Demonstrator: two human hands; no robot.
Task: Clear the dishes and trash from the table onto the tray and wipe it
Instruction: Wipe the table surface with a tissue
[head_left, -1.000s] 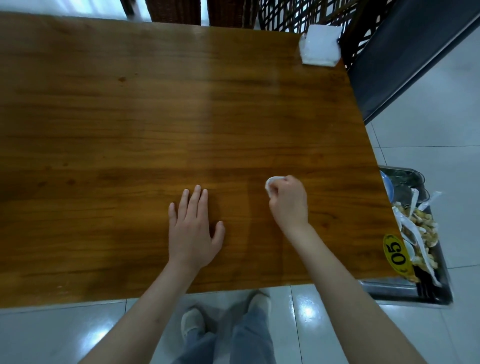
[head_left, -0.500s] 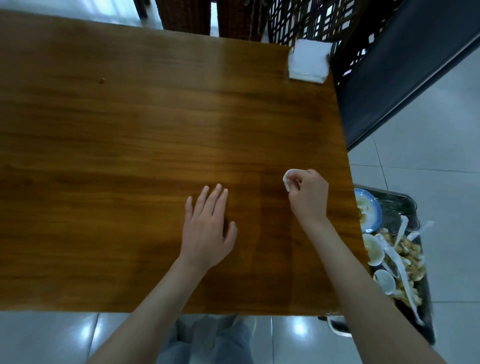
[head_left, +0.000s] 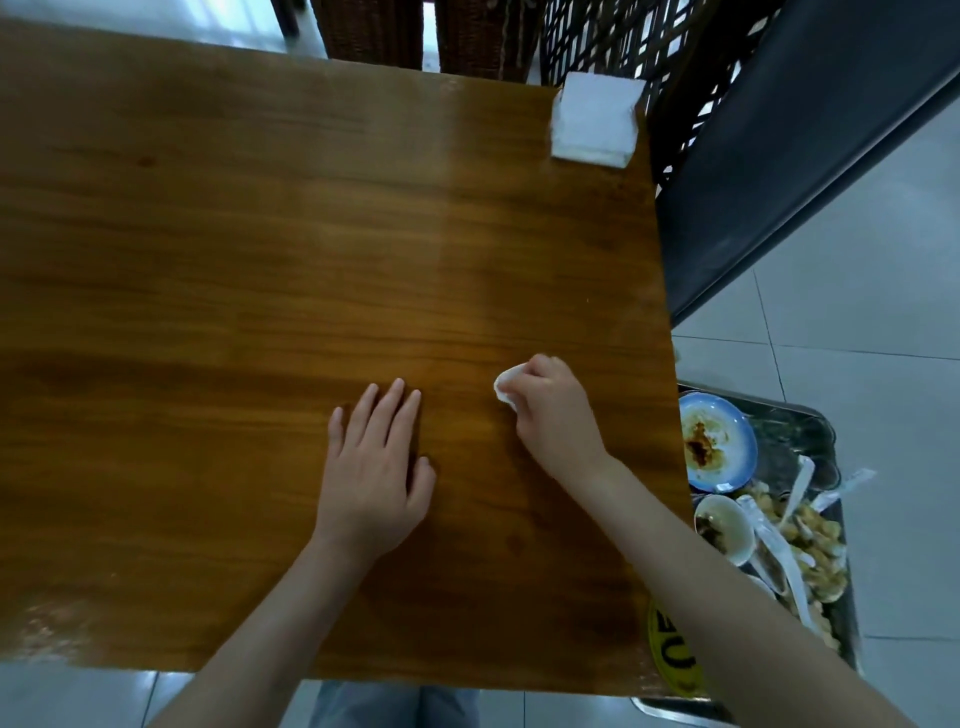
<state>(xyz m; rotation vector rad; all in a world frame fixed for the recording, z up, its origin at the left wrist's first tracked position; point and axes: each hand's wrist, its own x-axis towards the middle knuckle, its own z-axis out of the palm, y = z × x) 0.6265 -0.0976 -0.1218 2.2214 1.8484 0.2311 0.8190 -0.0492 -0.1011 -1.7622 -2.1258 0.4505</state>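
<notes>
My right hand (head_left: 550, 410) grips a small crumpled white tissue (head_left: 505, 387) and presses it on the wooden table (head_left: 260, 249) near the right edge. My left hand (head_left: 376, 462) lies flat on the table with straight fingers, a little to the left of the right hand. Beside the table on the right, lower down, stands a metal tray (head_left: 810, 431). It holds a blue-rimmed dirty plate (head_left: 719, 441), a small white bowl (head_left: 724, 527), white plastic spoons (head_left: 779, 551) and food scraps (head_left: 815, 551).
A white napkin holder (head_left: 595, 119) stands at the table's far right corner. A yellow number sticker (head_left: 670, 649) sits on the near right corner. Dark wicker chairs (head_left: 467, 31) stand behind the table, a dark bench (head_left: 779, 171) to the right. The floor is pale tile.
My right hand with the tissue slid right along the table, then back a little to the left. The view shifted, bringing more of the tray into sight. The left hand stayed flat.
</notes>
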